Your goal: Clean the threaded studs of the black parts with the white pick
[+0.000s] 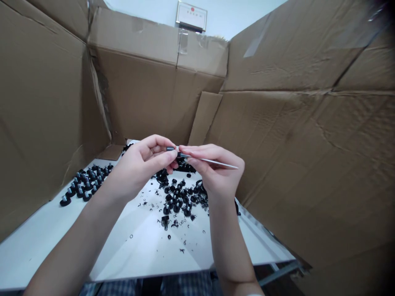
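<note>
My left hand (145, 162) is closed, with thumb and fingers pinching a small black cylindrical part (170, 149). My right hand (220, 166) is closed around a slim, pale, pointed tool (220, 164). Its tapered end points right, and its dark other end meets the left fingertips. Whether the tool touches the black part is hidden by the fingers. Both hands are raised over the white table, close together. Below them lies a loose cluster of black knobs with metal studs (178, 196), among small black scraps (182, 224).
Rows of upright black studded knobs (88, 179) stand at the left on the white table (123, 255). Tall cardboard walls (148, 90) enclose the back and both sides. A cardboard strip (203, 117) leans in the back right corner. A framed certificate (191, 16) hangs beyond.
</note>
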Available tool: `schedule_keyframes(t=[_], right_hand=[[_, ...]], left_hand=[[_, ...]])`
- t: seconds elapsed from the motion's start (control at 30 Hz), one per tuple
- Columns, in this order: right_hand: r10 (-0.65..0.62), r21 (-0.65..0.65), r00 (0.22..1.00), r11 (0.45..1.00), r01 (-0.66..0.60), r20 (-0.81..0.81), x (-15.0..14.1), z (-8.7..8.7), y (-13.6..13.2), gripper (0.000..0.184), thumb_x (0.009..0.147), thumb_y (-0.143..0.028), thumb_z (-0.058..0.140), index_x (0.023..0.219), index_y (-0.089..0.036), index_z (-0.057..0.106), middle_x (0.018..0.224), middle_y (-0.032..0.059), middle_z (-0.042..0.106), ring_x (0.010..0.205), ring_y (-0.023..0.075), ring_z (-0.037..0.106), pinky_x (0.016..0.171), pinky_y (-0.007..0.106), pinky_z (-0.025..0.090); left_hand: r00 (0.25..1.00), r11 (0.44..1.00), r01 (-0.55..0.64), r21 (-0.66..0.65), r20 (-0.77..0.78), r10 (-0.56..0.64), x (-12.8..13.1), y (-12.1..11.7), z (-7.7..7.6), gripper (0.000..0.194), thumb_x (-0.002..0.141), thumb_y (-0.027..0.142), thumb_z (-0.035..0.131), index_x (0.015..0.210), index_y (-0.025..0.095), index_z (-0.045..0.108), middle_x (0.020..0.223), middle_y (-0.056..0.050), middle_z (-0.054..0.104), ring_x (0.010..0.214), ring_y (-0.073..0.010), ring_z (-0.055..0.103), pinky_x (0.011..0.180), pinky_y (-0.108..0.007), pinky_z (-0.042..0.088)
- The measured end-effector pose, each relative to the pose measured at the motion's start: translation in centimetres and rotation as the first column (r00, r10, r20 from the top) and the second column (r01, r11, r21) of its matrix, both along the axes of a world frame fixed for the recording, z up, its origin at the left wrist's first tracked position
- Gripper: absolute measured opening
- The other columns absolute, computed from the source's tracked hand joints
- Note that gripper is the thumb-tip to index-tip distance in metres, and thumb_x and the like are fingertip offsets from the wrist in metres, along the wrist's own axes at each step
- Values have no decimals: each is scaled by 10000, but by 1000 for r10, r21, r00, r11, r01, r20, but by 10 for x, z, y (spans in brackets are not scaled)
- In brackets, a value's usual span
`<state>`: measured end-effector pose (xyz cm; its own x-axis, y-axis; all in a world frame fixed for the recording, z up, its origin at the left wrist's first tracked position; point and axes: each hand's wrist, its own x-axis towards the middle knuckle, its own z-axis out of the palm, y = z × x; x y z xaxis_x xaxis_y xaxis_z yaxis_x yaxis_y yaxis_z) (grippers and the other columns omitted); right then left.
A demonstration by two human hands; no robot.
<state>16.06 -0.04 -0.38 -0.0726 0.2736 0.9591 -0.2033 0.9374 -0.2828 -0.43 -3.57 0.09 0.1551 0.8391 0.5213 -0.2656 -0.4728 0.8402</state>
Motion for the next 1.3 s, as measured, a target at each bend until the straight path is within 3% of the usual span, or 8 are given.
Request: schedule_keyframes(t=[0.37, 0.6, 0.73, 0.83, 0.93, 1.0, 1.17, 1.3], right_hand=[[-94, 122, 995, 988, 91, 20, 1, 1, -1, 255, 744, -68, 737, 883, -280, 757, 899, 1, 791, 875, 201, 757, 777, 358, 650], [-302, 299, 953, 911, 283, 19, -3, 2, -2, 240, 754, -75, 698, 873, -277, 751, 873, 14, 791, 866, 222, 760, 736, 365, 659], [-346, 331, 937, 890, 313, 43, -2, 1, -1, 251, 773, -73, 661, 881, -284, 745, 948, 17, 788, 887, 207, 754, 738, 357, 656], [-298, 255, 953, 926, 277, 48, 0, 0, -1, 188, 770, -103, 695, 842, -271, 736, 917, 19, 788, 857, 199, 754, 736, 352, 653], [-131, 55, 991, 990, 130, 21, 0, 1, -1, 128, 792, -135, 703, 832, -257, 713, 889, 14, 776, 857, 189, 749, 745, 350, 648], [-51, -39, 997, 998, 49, -54, -1, 1, -1, 102, 821, -159, 678, 836, -259, 686, 891, 7, 759, 882, 183, 741, 759, 360, 645], [-159, -34, 971, 987, 155, -181, -2, 3, -4, 53, 861, -223, 629, 834, -263, 610, 976, 22, 731, 942, 185, 711, 826, 393, 621], [-133, -8, 978, 991, 133, -160, 0, 4, -8, 126, 905, -166, 549, 923, -277, 605, 1023, 5, 734, 923, 169, 715, 865, 390, 590]], left_hand=[[999, 1000, 1, 13, 33, -1, 1, -1, 1, 140, 821, 325, 724, 859, 193, 698, 769, 9, 690, 697, -79, 637, 676, -165, 536], [997, 998, -57, -8, 61, 57, 3, 4, -1, 179, 821, 325, 723, 945, 204, 677, 838, -21, 715, 803, -117, 672, 764, -211, 553], [997, 997, -75, 22, 28, 74, 2, 5, -2, 198, 825, 344, 714, 951, 194, 682, 884, -36, 708, 789, -128, 671, 755, -236, 562], [998, 996, -66, 55, -9, 67, 2, 1, -3, 171, 848, 317, 697, 988, 220, 693, 905, -18, 708, 822, -113, 679, 771, -203, 561], [993, 988, -111, 112, -37, 115, 4, -6, -2, 153, 846, 288, 702, 990, 234, 696, 873, -4, 718, 807, -107, 688, 766, -191, 569], [985, 979, -150, 137, -59, 159, 5, -10, -2, 153, 839, 283, 710, 982, 231, 696, 856, -6, 723, 795, -117, 696, 758, -202, 579], [970, 970, -184, 157, -128, 205, 7, -11, -2, 160, 844, 299, 701, 984, 223, 694, 868, -13, 722, 800, -131, 706, 746, -208, 585], [948, 945, -239, 224, -155, 277, 7, -8, -2, 172, 850, 287, 693, 1012, 229, 686, 881, -3, 703, 803, -114, 695, 749, -184, 573]])
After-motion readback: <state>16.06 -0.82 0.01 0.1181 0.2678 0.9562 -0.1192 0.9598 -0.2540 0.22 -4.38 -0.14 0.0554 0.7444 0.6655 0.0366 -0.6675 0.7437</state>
